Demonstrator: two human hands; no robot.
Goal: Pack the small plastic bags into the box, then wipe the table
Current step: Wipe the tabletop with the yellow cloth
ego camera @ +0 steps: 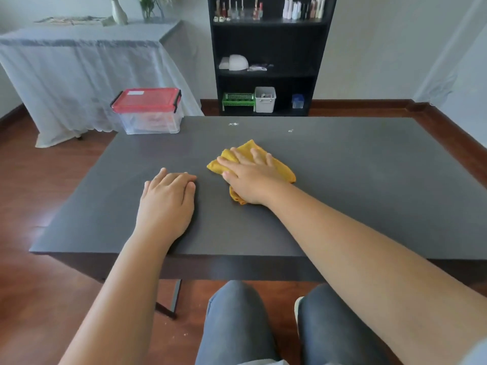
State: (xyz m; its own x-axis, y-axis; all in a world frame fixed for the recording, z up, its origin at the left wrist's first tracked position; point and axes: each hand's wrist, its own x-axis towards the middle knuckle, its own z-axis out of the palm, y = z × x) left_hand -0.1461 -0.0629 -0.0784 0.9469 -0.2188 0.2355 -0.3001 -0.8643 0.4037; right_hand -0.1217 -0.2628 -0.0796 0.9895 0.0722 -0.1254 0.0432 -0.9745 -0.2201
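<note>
Pressing one yellow cloth (279, 168), right hand (250, 177) lies flat; left hand (167, 197) rests released on table (369, 185).

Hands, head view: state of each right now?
Left hand: open, flat on the table, holding nothing.
Right hand: open, palm pressing the yellow cloth onto the table, not gripping it.
</note>
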